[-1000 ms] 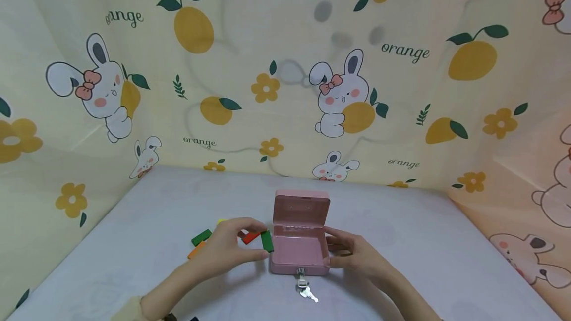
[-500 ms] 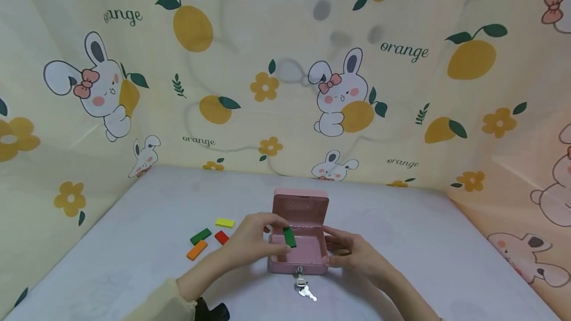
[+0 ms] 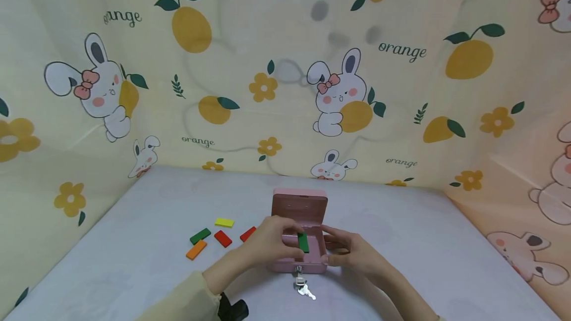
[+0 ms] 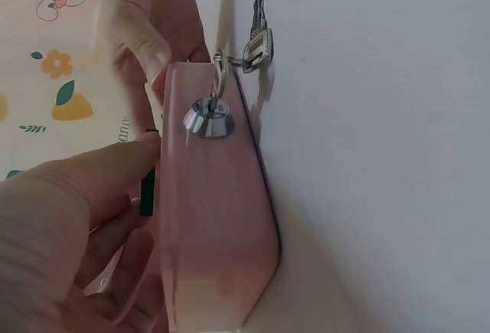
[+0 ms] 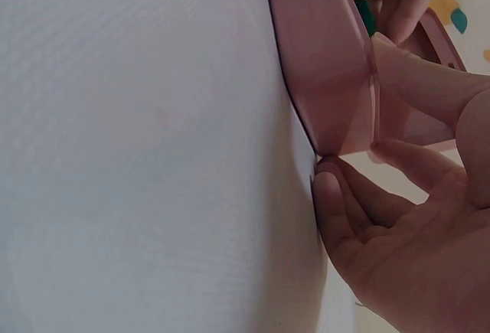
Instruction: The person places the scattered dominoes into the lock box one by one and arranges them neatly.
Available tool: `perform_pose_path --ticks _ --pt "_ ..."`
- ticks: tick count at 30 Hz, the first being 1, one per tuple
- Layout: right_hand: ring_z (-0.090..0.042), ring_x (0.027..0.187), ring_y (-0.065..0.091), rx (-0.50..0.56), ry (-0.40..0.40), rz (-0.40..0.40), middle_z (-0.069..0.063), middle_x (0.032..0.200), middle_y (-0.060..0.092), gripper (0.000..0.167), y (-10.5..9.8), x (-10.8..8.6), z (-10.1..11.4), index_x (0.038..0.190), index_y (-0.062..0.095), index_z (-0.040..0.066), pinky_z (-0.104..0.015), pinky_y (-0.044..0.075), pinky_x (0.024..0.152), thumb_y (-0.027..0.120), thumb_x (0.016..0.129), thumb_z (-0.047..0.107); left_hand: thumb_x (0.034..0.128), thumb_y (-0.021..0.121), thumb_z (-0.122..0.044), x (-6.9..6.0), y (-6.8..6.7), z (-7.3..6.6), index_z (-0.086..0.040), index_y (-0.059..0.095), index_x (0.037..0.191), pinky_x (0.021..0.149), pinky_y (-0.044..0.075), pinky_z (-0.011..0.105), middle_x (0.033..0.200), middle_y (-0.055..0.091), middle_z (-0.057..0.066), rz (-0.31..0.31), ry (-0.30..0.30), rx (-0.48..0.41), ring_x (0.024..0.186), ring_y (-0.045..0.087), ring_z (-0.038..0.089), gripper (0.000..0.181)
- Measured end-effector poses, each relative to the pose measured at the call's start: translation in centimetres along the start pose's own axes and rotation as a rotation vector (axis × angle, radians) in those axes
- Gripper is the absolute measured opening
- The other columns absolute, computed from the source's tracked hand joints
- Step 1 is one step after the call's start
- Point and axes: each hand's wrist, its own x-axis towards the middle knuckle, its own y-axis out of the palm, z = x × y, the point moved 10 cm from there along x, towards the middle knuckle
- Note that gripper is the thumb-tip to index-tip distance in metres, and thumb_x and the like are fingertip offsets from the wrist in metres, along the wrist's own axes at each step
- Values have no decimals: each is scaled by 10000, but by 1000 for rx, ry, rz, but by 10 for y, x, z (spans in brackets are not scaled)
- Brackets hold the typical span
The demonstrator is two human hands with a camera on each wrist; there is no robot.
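Observation:
A pink metal cash box (image 3: 285, 266) stands on the table with its lid (image 3: 299, 207) raised. My left hand (image 3: 267, 244) pinches a flat green block (image 3: 303, 242) between thumb and fingers, holding it over the inside of the box. In the left wrist view, the green block (image 4: 147, 187) is upright just behind the front wall. My right hand (image 3: 359, 254) grips the right side of the box; in the right wrist view, its thumb (image 5: 429, 80) lies at the rim and its fingers against the side. Keys (image 3: 306, 291) hang from the front lock.
Left of the box lie a green block (image 3: 200, 236), an orange block (image 3: 196, 249), a yellow block (image 3: 224, 222) and two red ones, the nearer-to-box red block (image 3: 248, 234) partly behind my left hand. A patterned cloth (image 3: 250, 38) rises behind the white table (image 3: 401, 222).
My left hand has carried the green block rightward, from beside the box to over its inside. The red blocks have come into view behind it. My right hand has stayed at the box.

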Motion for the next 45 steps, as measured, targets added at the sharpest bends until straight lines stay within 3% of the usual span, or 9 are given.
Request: perform_pose_path --ticks 4,11,19,27,35,38,45 --pt "-375 1236 508 11 -7 -1 -178 1338 562 774 -1 -1 -1 1507 403 120 -609 352 1012 791 841 198 756 869 -166 7 6 -2 -90 725 1029 842 528 316 959 697 -82 3 17 52 949 658 157 317" --pt "-366 1223 523 11 -1 -1 -172 1341 562 782 0 -1 -2 1511 402 145 -643 325 1010 794 837 207 747 881 -248 14 17 1 -148 748 990 776 483 231 886 672 -144 17 -9 116 861 608 75 295" --pt "-361 1252 498 12 8 8 -154 1338 570 775 1 0 -2 1513 397 143 -621 337 1015 788 848 216 766 867 -177 20 30 8 -114 758 1018 749 492 194 951 708 -94 68 -65 55 858 617 25 281" --pt "-376 1248 494 19 9 13 -166 1335 567 766 1 -1 -1 1510 402 138 -659 311 1008 784 849 204 767 861 -170 25 38 9 -119 762 995 750 476 218 983 717 -68 91 -75 92 834 595 38 254" --pt "-375 1250 493 16 15 8 -164 1338 565 756 1 -1 -1 1508 406 140 -661 307 1009 780 853 200 749 873 -189 28 38 13 -130 760 1019 888 458 324 993 713 -91 80 -97 157 911 607 28 298" --pt "-377 1244 498 19 10 8 -169 1338 563 754 0 -1 -2 1508 406 139 -665 304 1007 778 855 197 744 877 -176 27 38 14 -114 754 1031 769 487 260 987 713 -74 74 -101 148 852 603 45 319" --pt "-374 1250 492 11 6 1 -162 1337 565 758 0 0 -3 1502 413 131 -635 328 1011 786 847 210 729 883 -178 24 34 17 -83 742 1021 693 497 231 911 710 -49 6 -125 178 777 602 43 338"
